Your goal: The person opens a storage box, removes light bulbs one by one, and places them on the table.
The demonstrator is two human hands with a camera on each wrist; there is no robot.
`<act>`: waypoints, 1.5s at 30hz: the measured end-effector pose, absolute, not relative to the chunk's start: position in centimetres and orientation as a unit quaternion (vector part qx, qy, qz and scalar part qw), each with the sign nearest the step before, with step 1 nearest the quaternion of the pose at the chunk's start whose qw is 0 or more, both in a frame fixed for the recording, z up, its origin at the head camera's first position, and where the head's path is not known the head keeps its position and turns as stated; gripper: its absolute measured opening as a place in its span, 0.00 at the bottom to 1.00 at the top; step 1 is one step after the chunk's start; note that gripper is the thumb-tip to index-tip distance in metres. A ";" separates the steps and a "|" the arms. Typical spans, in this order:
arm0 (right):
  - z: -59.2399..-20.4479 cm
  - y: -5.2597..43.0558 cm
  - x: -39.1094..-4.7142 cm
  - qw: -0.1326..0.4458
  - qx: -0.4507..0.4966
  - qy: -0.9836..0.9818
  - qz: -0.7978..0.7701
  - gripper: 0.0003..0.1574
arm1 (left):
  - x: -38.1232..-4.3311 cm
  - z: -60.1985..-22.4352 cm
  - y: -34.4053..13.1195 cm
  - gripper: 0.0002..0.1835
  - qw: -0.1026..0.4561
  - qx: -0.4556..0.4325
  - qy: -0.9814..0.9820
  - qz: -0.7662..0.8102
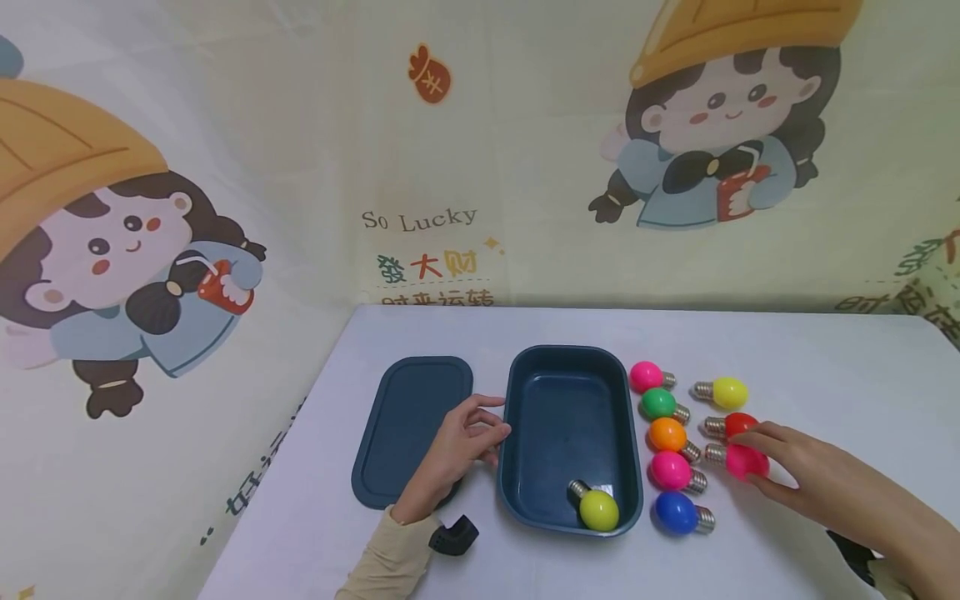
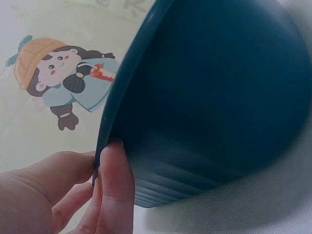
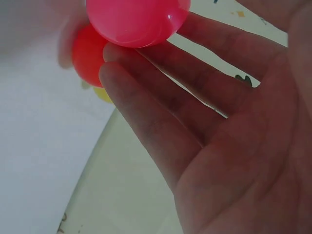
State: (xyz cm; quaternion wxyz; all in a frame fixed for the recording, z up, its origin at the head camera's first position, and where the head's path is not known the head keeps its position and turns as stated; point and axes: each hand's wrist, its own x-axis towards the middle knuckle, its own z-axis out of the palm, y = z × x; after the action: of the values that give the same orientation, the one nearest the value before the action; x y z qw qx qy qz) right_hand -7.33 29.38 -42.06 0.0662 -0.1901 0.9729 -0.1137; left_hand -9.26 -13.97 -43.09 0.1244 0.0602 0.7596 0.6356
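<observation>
My left hand [image 1: 467, 435] is at the left side of a dark blue plastic box [image 1: 634, 454]. In the left wrist view its thumb and fingers pinch the box's wall [image 2: 109, 114] near the rim. A yellow light bulb [image 1: 599, 510] lies inside, in the near right corner. To the right, my right hand [image 1: 817, 471] has thumb and fingers around the globe of a pink light bulb [image 1: 746, 462], whose metal base points left. Right behind it is a red light bulb [image 1: 739, 424]; the fingertips overlap it in the right wrist view.
Between box and right hand runs a column of bulbs: pink [image 1: 645, 377], green [image 1: 658, 403], orange [image 1: 667, 434], pink [image 1: 670, 471] and blue [image 1: 676, 512]. Another yellow bulb [image 1: 730, 392] lies behind the red one. A dark blue lid [image 1: 408, 417] lies flat left of the box.
</observation>
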 end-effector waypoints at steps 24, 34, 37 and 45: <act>-42.1 30.1 -8.0 0.109 -0.166 0.976 -0.087 0.32 | -9.5 -43.4 -13.8 0.26 0.118 0.068 0.764 0.630; -40.8 28.8 -7.5 0.076 -0.183 0.975 -0.098 0.34 | -9.3 -43.3 -14.0 0.26 0.122 0.065 0.762 0.633; -40.3 28.3 -7.3 0.063 -0.192 0.974 -0.104 0.34 | -9.3 -43.3 -14.0 0.26 0.121 0.070 0.762 0.633; -39.0 26.0 -6.9 0.048 -0.218 0.967 -0.124 0.30 | -9.1 -43.3 -14.0 0.26 0.115 0.061 0.768 0.627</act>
State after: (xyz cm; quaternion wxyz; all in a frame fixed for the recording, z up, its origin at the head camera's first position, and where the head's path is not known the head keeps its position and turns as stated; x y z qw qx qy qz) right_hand -6.92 26.05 -39.03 0.0482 -0.2177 0.9670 -0.1237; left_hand -9.07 -13.98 -43.28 0.1150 0.0613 0.7678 0.6273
